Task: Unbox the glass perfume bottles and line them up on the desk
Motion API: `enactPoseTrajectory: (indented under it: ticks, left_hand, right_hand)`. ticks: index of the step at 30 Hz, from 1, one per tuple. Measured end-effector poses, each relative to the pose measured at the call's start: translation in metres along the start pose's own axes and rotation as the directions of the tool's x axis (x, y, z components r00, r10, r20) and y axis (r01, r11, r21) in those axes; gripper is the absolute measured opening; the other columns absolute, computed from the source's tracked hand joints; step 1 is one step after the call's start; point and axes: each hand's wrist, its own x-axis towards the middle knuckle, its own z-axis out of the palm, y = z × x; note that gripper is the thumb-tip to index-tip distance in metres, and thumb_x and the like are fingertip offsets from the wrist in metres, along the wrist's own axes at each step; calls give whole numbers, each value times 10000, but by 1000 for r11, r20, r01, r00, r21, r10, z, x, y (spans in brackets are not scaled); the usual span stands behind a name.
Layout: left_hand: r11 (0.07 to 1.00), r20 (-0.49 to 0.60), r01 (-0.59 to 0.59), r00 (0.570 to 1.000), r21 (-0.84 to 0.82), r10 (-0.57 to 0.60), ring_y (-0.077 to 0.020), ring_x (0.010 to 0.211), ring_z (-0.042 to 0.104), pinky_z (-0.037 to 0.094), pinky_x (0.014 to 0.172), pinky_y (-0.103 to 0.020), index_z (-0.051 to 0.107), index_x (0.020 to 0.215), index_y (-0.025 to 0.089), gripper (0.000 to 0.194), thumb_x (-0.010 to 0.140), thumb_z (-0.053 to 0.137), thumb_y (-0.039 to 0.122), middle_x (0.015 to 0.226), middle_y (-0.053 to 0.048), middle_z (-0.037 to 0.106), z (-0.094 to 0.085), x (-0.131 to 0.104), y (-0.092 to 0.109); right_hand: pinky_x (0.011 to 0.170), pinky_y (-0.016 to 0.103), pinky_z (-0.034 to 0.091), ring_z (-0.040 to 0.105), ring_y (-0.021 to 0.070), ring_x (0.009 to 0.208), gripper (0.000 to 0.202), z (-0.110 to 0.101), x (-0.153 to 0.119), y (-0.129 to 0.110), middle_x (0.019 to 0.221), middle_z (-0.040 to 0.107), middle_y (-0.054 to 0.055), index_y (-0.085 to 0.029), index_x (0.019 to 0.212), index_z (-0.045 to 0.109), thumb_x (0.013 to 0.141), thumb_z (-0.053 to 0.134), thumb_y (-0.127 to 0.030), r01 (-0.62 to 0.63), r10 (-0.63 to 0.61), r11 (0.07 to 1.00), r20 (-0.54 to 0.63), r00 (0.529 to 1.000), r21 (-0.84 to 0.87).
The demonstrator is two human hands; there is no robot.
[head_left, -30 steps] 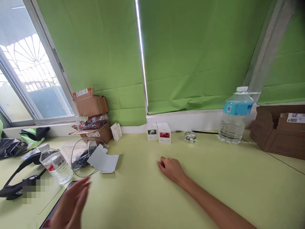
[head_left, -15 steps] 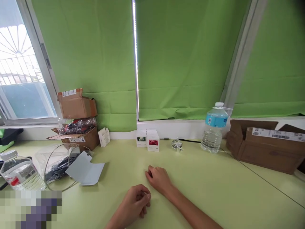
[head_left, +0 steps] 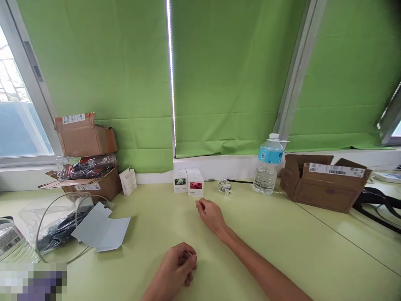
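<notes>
My left hand (head_left: pixel 178 267) rests on the table near the bottom, its fingers loosely curled and the thumb close to them. Nothing shows in it. Farther forward and to its right, my right hand (head_left: pixel 212 216) is stretched over the table, back up, with its fingers half bent and a small gap beside the thumb. It holds nothing that I can see. Just beyond its fingertips stands a small white box with a red flower picture (head_left: pixel 196 189). Left of that box is another white box with a white flower picture (head_left: pixel 180 184); more white boxes sit behind them, partly hidden.
A shiny clear object (head_left: pixel 224 187) and a large water bottle (head_left: pixel 268 167) stand at the back right, beside an open carton (head_left: pixel 326 188). At left are stacked cartons (head_left: pixel 86 140), a small white box (head_left: pixel 128 182), an unfolded white card (head_left: pixel 102 230) and a bagged cable (head_left: pixel 62 234).
My right hand has moved forward toward the white boxes, and its fingers have loosened a little. My left hand has stayed about where it was. The view has turned slightly right.
</notes>
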Motion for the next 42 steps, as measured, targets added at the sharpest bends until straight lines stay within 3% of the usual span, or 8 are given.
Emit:
enactPoseTrajectory:
  ticks: [5, 11, 15, 20, 24, 32, 37, 42]
  left_hand:
    - [1000, 6, -15, 1000, 1, 15, -91, 557, 534, 406, 488, -212, 546, 912, 164, 367, 805, 535, 515, 748, 4, 563, -1, -2, 2]
    - [1000, 19, -23, 1000, -18, 24, -84, 490, 529, 406, 437, -209, 520, 872, 170, 399, 778, 543, 558, 705, 19, 544, -3, 5, -3]
    - [1000, 1, -4, 1000, -11, 4, -85, 459, 525, 385, 398, -202, 502, 876, 171, 439, 744, 564, 585, 682, 25, 534, -4, 10, -7]
    - [1000, 18, 3, 1000, -5, -3, -77, 442, 520, 379, 381, -190, 501, 867, 178, 427, 750, 555, 585, 674, 29, 538, -5, 13, -9]
    - [1000, 7, -4, 1000, -21, 4, -74, 427, 517, 385, 362, -185, 506, 850, 177, 451, 738, 555, 610, 669, 27, 537, -4, 14, -8]
    - [998, -286, -67, 956, -6, 63, -88, 479, 495, 348, 318, -183, 555, 907, 174, 583, 683, 537, 712, 799, -24, 546, 2, 17, -3]
    - [965, -480, -181, 840, 191, 253, -190, 806, 599, 505, 585, -259, 578, 1062, 198, 536, 738, 572, 625, 1127, -112, 578, 2, 5, 14]
    - [967, -248, -241, 935, 77, 253, -268, 1287, 399, 367, 1041, -394, 396, 1352, 235, 658, 789, 616, 493, 1426, -115, 400, -11, 11, 31]
  right_hand:
    - [1019, 384, 301, 254, 278, 1338, 510, -11, 41, 17, 1442, 364, 135, -161, 1392, 323, 892, 400, -226, -36, 24, 995, -122, 992, -93]
    - [1009, 463, 312, 85, 347, 1402, 716, -1, 69, 22, 1549, 91, 143, -193, 1455, 198, 824, 533, -249, -26, 8, 986, -110, 994, -163]
    - [1013, 416, 330, 123, 309, 1401, 585, 6, 66, 17, 1502, 235, 173, -131, 1396, 307, 852, 496, -231, -10, -10, 989, -131, 991, -150]
    - [907, 321, 414, 443, 237, 1222, 398, -2, 56, 16, 1292, 520, 123, -164, 1291, 425, 893, 424, -187, 28, -42, 994, -123, 992, -107]
    - [832, 302, 438, 524, 234, 1107, 323, -16, 40, 16, 1199, 581, 83, -216, 1182, 523, 859, 511, -205, 95, -102, 991, -69, 992, -92]
    - [828, 282, 420, 558, 202, 993, 258, -52, -7, 6, 1096, 616, 45, -242, 1098, 582, 848, 532, -279, 230, -236, 965, 36, 971, 127]
    - [741, 252, 427, 580, 186, 875, 185, -92, -17, 1, 962, 654, 26, -225, 946, 657, 815, 553, -303, 202, -303, 910, 247, 920, 363]
    - [773, 234, 428, 574, 180, 942, 316, -112, -16, 5, 1052, 662, 5, -240, 1050, 673, 769, 538, -189, 177, -448, 794, 363, 817, 581]
